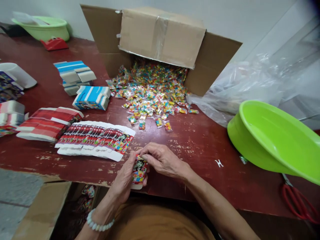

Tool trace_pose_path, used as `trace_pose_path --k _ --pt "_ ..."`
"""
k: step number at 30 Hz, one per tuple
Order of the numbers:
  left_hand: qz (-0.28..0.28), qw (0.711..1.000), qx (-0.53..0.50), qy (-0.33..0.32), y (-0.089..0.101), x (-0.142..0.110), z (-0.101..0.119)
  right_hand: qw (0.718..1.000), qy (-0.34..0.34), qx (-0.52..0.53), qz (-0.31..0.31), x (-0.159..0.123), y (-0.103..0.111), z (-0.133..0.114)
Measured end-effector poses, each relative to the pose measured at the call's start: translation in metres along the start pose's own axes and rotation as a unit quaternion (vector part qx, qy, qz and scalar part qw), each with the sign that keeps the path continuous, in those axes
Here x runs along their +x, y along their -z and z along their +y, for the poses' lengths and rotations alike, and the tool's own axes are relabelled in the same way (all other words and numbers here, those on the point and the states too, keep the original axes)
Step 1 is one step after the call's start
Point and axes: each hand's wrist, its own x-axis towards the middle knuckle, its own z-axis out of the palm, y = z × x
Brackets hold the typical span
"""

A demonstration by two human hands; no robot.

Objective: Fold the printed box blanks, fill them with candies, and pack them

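By the fingers of the left hand (126, 175) and right hand (162, 159), a small printed carton (139, 170) is being pinched at the near edge of the desk (197, 143).

Worn red table, pale wall.
Tabletop (200, 143) dark red, paint chipped pale in patches, mostly toward the front edge; soft glare near the middle. Wall (227, 16) behind, plain, pale grey; slanting line upper right, corner or panel unclear. Floor (20, 195) lower left: grey, dark seams. Light source out of view.
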Motion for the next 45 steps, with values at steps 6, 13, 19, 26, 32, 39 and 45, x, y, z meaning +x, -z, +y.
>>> trace_pose_path --k 6,13,19,26,32,39,45 --pt "-0.016 0.996 -0.086 -0.01 0.007 0.002 0.009 0.958 -0.165 -0.137 0.192 0.019 0.03 0.043" --pt "0.051 0.996 -0.026 -0.073 0.015 0.007 0.014 0.887 -0.287 -0.209 0.295 0.029 0.064 0.087" --pt "0.132 0.98 -0.084 -0.125 0.015 0.013 0.023 0.959 -0.221 0.0 0.176 -0.011 0.025 0.038" --pt "0.157 0.974 -0.11 -0.119 0.017 0.015 0.024 0.962 -0.17 0.013 0.215 -0.03 -0.018 0.01" --pt "-0.029 0.999 -0.03 0.028 0.015 -0.002 0.005 0.94 -0.2 0.12 0.248 -0.019 -0.002 0.018" --pt "-0.173 0.983 0.035 0.044 0.0 0.0 -0.007 0.977 -0.141 0.031 0.157 -0.012 0.005 0.001" --pt "-0.115 0.993 -0.014 -0.012 -0.002 0.003 0.005 0.979 -0.098 0.129 0.122 -0.021 0.008 0.002"
